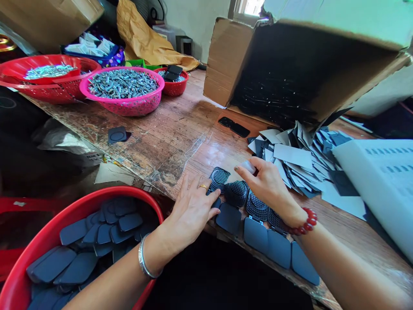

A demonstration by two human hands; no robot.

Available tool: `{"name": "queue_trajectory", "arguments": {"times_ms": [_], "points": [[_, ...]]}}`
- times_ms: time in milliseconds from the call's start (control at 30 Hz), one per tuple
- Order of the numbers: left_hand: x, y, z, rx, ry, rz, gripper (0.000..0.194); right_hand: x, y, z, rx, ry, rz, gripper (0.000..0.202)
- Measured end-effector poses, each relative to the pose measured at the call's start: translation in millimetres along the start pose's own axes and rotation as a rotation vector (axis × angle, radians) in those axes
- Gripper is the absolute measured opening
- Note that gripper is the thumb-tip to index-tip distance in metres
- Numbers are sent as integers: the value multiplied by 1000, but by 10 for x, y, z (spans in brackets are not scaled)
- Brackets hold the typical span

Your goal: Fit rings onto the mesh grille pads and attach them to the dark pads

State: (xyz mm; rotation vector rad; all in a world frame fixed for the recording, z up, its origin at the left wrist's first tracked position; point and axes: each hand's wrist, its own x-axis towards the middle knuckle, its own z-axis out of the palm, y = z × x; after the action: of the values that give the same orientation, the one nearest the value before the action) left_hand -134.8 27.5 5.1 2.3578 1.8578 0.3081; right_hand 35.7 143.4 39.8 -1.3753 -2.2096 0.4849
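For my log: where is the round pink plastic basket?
The pink basket sits upper left in the head view, between a wide red plastic basket and a small red one.

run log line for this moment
left hand: touching leftmost case; right hand: over case row; red tub: dark pieces inside

We note blown-out window (253, 7) up top, sheen on table (209, 150), box (228, 62) interior dark, edges stretched.
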Motion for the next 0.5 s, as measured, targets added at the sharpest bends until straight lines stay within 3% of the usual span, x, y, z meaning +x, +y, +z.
{"name": "queue_trajectory", "arguments": {"times_ms": [100,300,500], "points": [[3,8,-8,12,23,12,45,21,-72,80,31,-35,2,39],[19,13,-55,-2,-23,1,46,149,-139,257,24,43,-63,36],[12,12,-59,-5,-18,6,46,288,-112,278,-2,81,-110,33]]}}
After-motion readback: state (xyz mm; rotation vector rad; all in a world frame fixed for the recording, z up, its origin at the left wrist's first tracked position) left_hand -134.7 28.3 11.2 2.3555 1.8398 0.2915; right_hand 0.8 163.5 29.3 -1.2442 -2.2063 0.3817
